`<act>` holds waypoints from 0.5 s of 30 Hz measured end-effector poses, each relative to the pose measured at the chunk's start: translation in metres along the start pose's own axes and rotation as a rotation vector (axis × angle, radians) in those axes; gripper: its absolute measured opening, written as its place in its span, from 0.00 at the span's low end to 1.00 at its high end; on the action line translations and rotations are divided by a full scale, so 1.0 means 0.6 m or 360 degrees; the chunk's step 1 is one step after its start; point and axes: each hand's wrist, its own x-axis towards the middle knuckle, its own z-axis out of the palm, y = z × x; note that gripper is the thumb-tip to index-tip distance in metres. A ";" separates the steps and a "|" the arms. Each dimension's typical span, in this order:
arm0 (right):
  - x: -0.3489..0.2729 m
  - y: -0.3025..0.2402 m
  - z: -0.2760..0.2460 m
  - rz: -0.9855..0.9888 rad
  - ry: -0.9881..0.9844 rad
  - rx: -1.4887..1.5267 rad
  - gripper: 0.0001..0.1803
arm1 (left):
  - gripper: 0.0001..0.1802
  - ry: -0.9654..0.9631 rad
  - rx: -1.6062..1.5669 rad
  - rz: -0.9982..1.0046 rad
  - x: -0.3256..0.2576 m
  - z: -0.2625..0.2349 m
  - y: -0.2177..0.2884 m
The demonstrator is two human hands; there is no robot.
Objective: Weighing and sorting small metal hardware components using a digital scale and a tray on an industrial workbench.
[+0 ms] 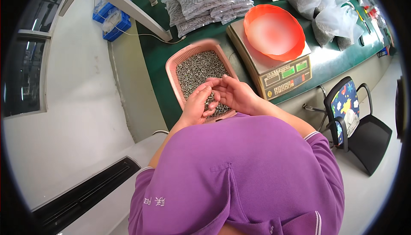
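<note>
Both hands are cupped together over the near part of a pink plastic basket (172, 69). Small silvery metal fasteners (201, 66), like short screws, fill the basket. My left hand (198, 105) curls inward, and a few fasteners show in the hollow between the palms. Beside it, my right hand (238, 94) is bent with its fingers meeting the left one's, closing the cup from the right. How many fasteners lie in the hands is hidden by the fingers.
Right of the basket, an orange-red bowl (274, 49) rests on a digital scale (280, 79). Clear bags of metal pieces (205, 0) are stacked behind on the green table (154, 68). More knotted bags (336, 21) stand at the far right. A chair (364, 132) is on the right.
</note>
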 end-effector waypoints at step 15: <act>-0.007 0.003 -0.001 0.0006 0.0205 0.0146 0.19 | 0.22 -0.0029 0.0046 -0.0059 0.000 0.000 0.001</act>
